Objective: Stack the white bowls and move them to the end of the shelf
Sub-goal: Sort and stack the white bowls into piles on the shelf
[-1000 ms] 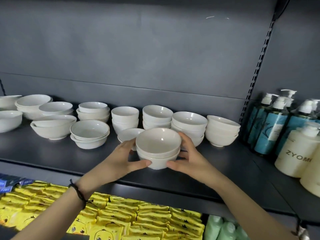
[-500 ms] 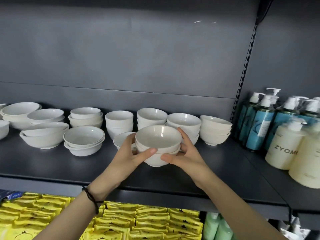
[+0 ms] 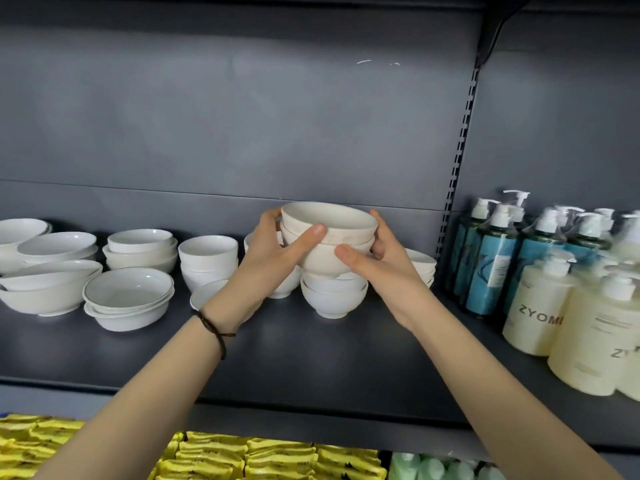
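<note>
while aloft, stacked bowls (image 3: 329, 237) sit clasped between both hands' fingers (image 3: 308, 237).

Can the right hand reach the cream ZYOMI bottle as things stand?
Probably not yet: the right hand is clamped with the left hand on the held bowl stack. The shelf toward the ZYOMI bottle looks unobstructed.

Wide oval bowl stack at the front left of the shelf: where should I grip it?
Take the oval bowl stack by its two long ends, one hand from each side, under the bottom bowl's flared rim. It is wide and shallow, and neighbouring bowls crowd it behind.
</note>
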`<state>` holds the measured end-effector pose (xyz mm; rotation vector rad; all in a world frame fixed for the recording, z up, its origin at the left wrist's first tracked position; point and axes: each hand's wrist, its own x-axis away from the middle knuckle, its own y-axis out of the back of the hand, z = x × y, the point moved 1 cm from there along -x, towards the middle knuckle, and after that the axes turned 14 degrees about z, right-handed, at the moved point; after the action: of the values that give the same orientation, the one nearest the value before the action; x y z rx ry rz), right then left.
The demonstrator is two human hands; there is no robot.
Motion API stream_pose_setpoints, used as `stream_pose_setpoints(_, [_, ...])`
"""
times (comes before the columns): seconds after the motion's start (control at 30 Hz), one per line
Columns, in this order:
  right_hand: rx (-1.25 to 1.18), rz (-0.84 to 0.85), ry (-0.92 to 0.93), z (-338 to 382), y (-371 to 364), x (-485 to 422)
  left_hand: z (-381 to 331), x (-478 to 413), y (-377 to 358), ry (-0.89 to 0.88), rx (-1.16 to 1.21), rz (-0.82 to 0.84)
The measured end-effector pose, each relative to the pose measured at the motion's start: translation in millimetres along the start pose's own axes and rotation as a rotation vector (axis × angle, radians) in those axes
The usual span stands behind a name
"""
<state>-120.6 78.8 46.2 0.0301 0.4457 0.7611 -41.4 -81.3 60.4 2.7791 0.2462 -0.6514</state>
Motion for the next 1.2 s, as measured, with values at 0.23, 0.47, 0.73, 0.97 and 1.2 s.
stream_pose_setpoints(0.23, [0.034, -0.024, 0.013, -10.4, 39.3, -13.1, 9.1, -25.9, -23.7, 0.002, -0.038, -0.010])
stream_pose_setpoints(0.47, [0.012, -0.009, 0.042, -14.9, 74.2, -19.6, 11.5, -49.9, -47.9, -0.021, -0.039, 0.062])
stream_pose_setpoints(0.73, [0.022, -0.098, 0.078, -13.7, 136.6, -27.9, 15.2, -106.6, -95.9, -0.048, 0.120, 0.106])
stream_pose_setpoints(0.97, [0.057, -0.159, 0.056, -43.3, 169.4, -25.5, 39.9, -133.7, -129.1, 0.011, 0.173, 0.144])
stream_pose_setpoints(1.2, [0.051, -0.119, -0.022, -65.2, 184.4, -24.9, 54.1, -145.4, -143.7, 0.092, 0.196, 0.157])
